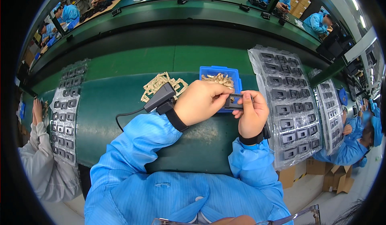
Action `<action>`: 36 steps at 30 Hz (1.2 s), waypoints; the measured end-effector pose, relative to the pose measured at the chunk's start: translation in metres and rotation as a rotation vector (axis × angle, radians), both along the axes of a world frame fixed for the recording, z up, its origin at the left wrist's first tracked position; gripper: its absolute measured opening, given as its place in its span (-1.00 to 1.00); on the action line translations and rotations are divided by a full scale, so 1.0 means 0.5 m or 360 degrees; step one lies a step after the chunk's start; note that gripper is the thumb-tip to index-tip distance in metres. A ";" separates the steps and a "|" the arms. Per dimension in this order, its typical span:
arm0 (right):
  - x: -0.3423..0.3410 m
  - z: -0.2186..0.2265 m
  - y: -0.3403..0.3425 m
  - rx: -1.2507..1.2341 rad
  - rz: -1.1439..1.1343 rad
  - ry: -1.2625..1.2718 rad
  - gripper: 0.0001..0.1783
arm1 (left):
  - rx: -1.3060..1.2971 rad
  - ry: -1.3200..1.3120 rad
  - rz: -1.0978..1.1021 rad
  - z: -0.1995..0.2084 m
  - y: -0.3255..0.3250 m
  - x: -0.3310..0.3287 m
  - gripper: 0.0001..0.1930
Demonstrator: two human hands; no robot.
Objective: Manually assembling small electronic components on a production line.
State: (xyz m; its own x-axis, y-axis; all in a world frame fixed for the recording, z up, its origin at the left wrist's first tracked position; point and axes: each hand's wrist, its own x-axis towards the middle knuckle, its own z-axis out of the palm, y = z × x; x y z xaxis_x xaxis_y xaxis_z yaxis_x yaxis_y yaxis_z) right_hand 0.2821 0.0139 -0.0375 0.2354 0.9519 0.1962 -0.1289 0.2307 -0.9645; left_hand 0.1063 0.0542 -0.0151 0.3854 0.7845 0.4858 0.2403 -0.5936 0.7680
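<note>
Black frame (pixel 234 106) is up in the air between my two hands, just in front of the blue bin (pixel 239 84), lying nearly flat with its long side across me.

Right hand (pixel 253 113): thumb on top and fingers beneath, gripping the frame's right end. Left hand (pixel 201 103): thumb and forefinger drawn together in a pinch at the left end; cannot tell whether they hold the frame's edge or a small part against it. A gold-coloured spot shows in the opening; too small to say if it is seated there or lies behind.

Supplies: gold-coloured metal pieces (pixel 219 79) fill the bin; a loose pile of metal strips (pixel 159 85) lies on the green bench (pixel 193 154), beyond my left wrist. More black frames sit in the clear tray (pixel 257 64) on my right.

Handling notes (judgement): right hand does best as the fixed clamp, thumb kept off the opening so the edges stay visible. Left fingertips should work close to the frame, pressing squarely rather than sideways; thin metal probably bends if forced at a slant. Keep the wrist box (pixel 161 97) and its cable (pixel 120 118) clear of the pile, since a low left wrist could drag strips.
</note>
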 end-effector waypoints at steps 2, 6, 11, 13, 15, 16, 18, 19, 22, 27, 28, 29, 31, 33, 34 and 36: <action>0.002 -0.003 0.001 -0.0008 0.0054 0.0059 -0.78 | -0.0084 0.0047 0.0038 0.014 -0.002 -0.001 -0.86; 0.002 -0.010 0.002 -0.0023 0.0289 0.0253 -0.70 | -0.0175 0.0073 0.0126 0.009 -0.002 0.002 -0.84; 0.007 -0.011 -0.007 -0.0033 0.0414 0.0178 -0.69 | 0.0268 0.0439 0.0251 0.009 -0.007 0.012 -0.71; 0.014 -0.019 -0.004 -0.0090 0.0501 0.0090 -0.70 | 0.0524 0.0565 0.0282 -0.006 -0.006 0.013 -0.70; 0.008 -0.021 -0.004 -0.0109 0.0598 0.0043 -0.71 | 0.0729 0.0586 0.0266 -0.009 -0.013 0.003 -0.74; 0.004 -0.010 -0.021 -0.0116 0.0513 0.0013 -0.73 | 0.0728 0.0559 0.0199 -0.004 -0.016 0.006 -0.75; 0.014 0.015 -0.078 -0.0141 0.0385 -0.0032 -0.72 | 0.0665 0.0521 0.0028 0.020 -0.038 0.010 -0.75; 0.019 0.032 -0.113 -0.0156 0.0337 -0.0052 -0.69 | 0.0657 0.0688 0.0002 0.012 -0.051 0.012 -0.72; 0.101 0.099 -0.196 -0.0124 -0.0115 -0.0362 -0.73 | 0.0536 0.0506 -0.0163 0.029 -0.123 0.035 -0.75; 0.492 0.095 -0.142 -0.0019 -0.1053 -0.1132 -0.82 | 0.0525 0.0626 -0.0587 -0.033 -0.183 0.102 -0.78; 0.514 0.097 -0.122 -0.0324 -0.1128 -0.1087 -0.77 | 0.0457 0.0758 -0.0698 -0.049 -0.190 0.107 -0.77; 0.567 0.067 -0.104 -0.0390 -0.1125 -0.1232 -0.75 | 0.0476 0.0749 -0.0707 -0.064 -0.197 0.111 -0.77; 0.614 0.009 -0.063 -0.0462 -0.1044 -0.1323 -0.73 | 0.0388 0.0893 -0.0733 -0.098 -0.205 0.111 -0.75; 0.606 -0.006 -0.044 -0.0528 -0.1084 -0.1900 -0.67 | 0.0416 0.0897 -0.0719 -0.109 -0.208 0.106 -0.76; 0.597 -0.004 -0.041 -0.0692 -0.1033 -0.1799 -0.63 | 0.0405 0.0933 -0.0642 -0.100 -0.211 0.098 -0.77; 0.582 0.013 -0.056 -0.0751 -0.1021 -0.2029 -0.64 | 0.0419 0.0994 -0.0475 -0.066 -0.215 0.070 -0.78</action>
